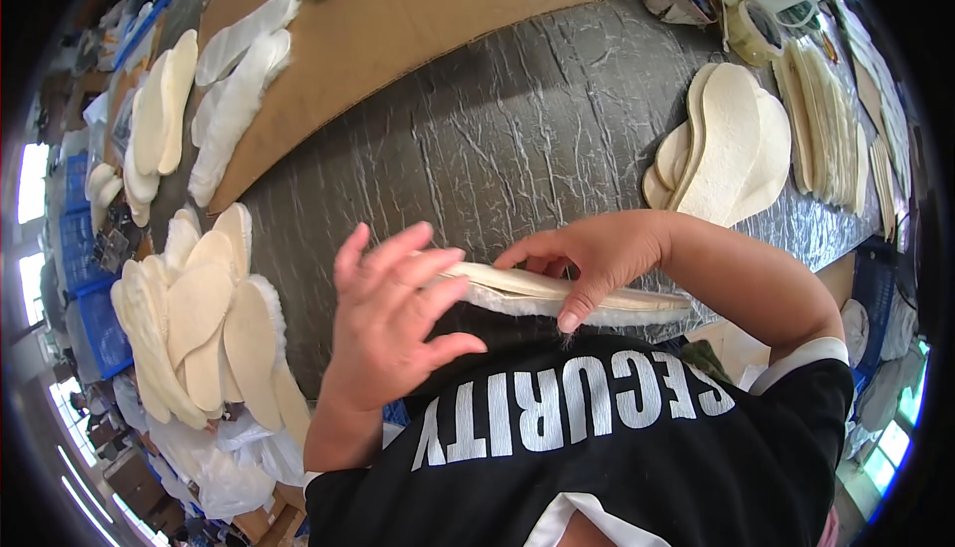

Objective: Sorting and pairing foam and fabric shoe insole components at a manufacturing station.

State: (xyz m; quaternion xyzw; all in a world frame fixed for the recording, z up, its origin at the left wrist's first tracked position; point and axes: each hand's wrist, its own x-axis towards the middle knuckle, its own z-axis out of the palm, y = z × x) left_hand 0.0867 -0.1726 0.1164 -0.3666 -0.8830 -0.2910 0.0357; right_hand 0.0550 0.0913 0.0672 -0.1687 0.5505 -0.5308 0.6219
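Close to my body, over the near edge of the table, my right hand pinches a fleece-lined insole between thumb and fingers. The insole is held on edge, with a cream face upward and white fluffy pile along the lower side. A gap along its left part suggests a second layer or insole against it; I cannot tell which. My left hand is raised by the left end with its fingers spread. Its fingertips overlap that end in the picture, and whether they touch it cannot be made out.
Cream insoles lie heaped at the left. Another stack of insoles is at the right, beside a standing row. A brown cardboard sheet covers the far table, with white fluffy insoles at its left edge. A tape roll stands far right.
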